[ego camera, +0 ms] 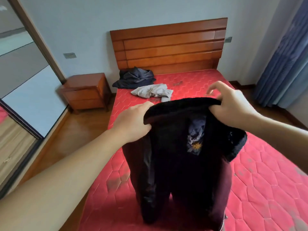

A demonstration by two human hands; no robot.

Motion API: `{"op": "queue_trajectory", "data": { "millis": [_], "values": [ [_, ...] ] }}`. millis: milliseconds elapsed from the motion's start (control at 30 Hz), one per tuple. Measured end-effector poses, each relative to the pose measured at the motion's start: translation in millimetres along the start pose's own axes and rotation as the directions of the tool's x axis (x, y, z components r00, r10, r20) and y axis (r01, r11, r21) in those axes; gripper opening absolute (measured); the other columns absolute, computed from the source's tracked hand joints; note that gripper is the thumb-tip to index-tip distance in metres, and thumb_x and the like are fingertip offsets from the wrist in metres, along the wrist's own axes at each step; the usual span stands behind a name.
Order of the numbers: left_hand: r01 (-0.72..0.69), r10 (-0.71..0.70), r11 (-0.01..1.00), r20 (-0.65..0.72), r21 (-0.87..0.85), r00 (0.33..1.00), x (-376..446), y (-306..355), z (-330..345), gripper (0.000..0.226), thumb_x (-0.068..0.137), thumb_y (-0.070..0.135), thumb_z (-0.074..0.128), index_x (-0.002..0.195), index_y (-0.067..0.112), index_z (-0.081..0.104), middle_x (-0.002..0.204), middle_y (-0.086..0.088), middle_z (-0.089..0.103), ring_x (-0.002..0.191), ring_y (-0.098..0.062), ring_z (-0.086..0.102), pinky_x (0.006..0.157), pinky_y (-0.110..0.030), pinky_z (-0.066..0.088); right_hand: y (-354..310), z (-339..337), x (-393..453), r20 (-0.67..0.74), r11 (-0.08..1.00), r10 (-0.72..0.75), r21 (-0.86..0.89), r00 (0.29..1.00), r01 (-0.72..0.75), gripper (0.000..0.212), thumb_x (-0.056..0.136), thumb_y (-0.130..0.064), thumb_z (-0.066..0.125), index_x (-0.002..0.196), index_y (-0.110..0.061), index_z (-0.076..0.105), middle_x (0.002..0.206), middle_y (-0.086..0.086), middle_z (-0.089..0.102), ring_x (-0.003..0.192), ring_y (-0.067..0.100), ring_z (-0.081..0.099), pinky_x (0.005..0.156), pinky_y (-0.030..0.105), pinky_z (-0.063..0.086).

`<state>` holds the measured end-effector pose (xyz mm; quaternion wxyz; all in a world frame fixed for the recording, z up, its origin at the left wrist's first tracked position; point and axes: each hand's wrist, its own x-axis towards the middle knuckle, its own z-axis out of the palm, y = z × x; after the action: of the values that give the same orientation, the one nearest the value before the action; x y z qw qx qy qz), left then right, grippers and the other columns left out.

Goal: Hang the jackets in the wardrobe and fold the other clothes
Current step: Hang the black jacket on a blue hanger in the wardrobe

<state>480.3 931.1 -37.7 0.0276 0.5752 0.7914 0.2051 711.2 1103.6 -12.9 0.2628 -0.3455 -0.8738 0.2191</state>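
Observation:
I hold a dark maroon jacket (180,164) with a black fleece collar up over the red mattress (266,172). My left hand (133,120) grips the collar's left end, thumb tucked under the cloth. At the collar's right end, my right hand (231,105) pinches the edge with the other fingers raised. The jacket hangs open toward me, showing a printed label inside. Further up the bed lie a crumpled dark navy garment (135,77) and a light grey garment (153,92).
A wooden headboard (168,45) stands at the far end of the bed. A wooden nightstand (86,92) sits to the left, and the wardrobe's mirrored sliding doors (21,72) run along the left wall. Blue curtains (283,60) hang at the right.

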Motion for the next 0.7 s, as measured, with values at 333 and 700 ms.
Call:
{"op": "queue_trajectory", "data": {
  "millis": [333,700],
  "values": [
    [0.014,-0.061,0.958,-0.157,-0.286,0.986,7.0,-3.7,20.6,0.011,0.084,0.033,0.063,0.088,0.030,0.054,0.081,0.007,0.066,0.082,-0.026,0.064,0.064,-0.033,0.041,-48.1,-60.3,12.9,0.000,0.980,0.197,-0.040,0.980,-0.197,0.033,0.079,-0.011,0.056,0.101,-0.035,0.059,0.081,0.001,0.068,0.058,0.019,0.066,0.043,0.029,0.053],
    [0.024,-0.107,0.941,-0.231,-0.337,0.967,32.2,63.3,-63.5,0.044,0.068,0.047,0.064,0.110,0.039,0.052,0.101,0.021,0.059,0.101,-0.017,0.061,0.091,-0.042,0.049,-80.2,-68.4,5.8,0.351,0.345,0.550,0.731,0.758,-0.589,0.019,0.088,-0.001,0.050,0.076,-0.014,0.044,0.057,0.004,0.038,0.031,0.013,0.041,0.041,0.021,0.046]
  ]
}}
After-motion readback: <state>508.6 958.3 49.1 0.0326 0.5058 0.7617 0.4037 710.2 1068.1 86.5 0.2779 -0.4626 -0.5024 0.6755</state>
